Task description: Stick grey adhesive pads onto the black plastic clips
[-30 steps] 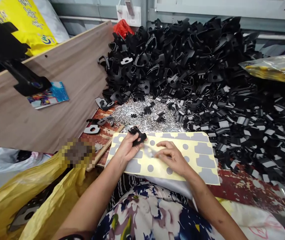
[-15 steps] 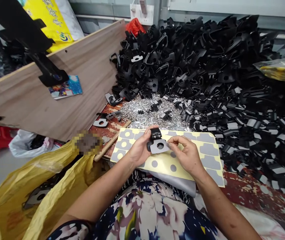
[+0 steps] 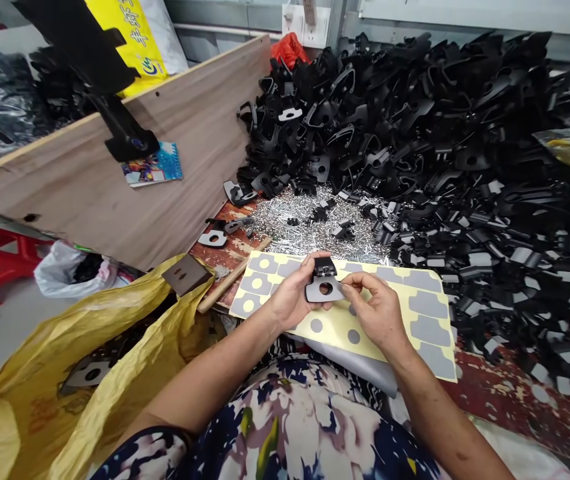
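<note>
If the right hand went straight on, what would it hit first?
Probably the grey-faced black part held in the left hand; the right hand seems right at its edge, though depth is unclear.

The clip (image 3: 315, 288) is black with a light grey face. The sheet (image 3: 395, 313) is pale yellow, patterned with grey blocks and round grey dots. The heap (image 3: 389, 127) is black, flecked at the right with pale grey; the pins (image 3: 285, 223) are silver. The tabletop (image 3: 495, 380) is red-brown with cream spots. The board (image 3: 199, 180) shows greyish-brown wood grain; the booklet (image 3: 167, 163) is bright blue with mixed colours. The big bag (image 3: 105, 423) is yellow, the stool (image 3: 5, 247) red, the shirt (image 3: 289, 427) a floral of navy, white, mauve and green.
</note>
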A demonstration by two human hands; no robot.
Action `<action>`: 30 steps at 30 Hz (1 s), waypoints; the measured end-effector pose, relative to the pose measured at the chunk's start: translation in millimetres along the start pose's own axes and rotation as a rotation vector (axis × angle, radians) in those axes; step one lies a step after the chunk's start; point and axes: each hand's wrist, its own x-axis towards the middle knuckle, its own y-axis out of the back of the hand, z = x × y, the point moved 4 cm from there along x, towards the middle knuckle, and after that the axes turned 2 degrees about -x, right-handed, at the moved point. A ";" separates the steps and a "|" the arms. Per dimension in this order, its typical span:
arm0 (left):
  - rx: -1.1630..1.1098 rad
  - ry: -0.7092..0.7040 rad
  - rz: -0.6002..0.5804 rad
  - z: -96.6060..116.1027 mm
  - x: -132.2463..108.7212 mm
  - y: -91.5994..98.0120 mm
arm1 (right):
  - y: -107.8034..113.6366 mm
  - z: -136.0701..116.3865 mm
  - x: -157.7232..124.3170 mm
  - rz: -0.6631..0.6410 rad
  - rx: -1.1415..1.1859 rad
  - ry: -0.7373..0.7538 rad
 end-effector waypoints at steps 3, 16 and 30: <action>-0.003 0.004 0.008 -1.4 0.2 1.3 | -1.7 1.4 -0.7 -0.005 -0.005 0.001; 0.087 -0.030 0.025 -4.1 -3.2 1.1 | -4.0 -12.6 -4.1 0.029 -0.206 0.146; 0.142 -0.401 0.235 -24.7 16.8 20.0 | -8.0 -4.6 0.5 0.282 -0.554 0.258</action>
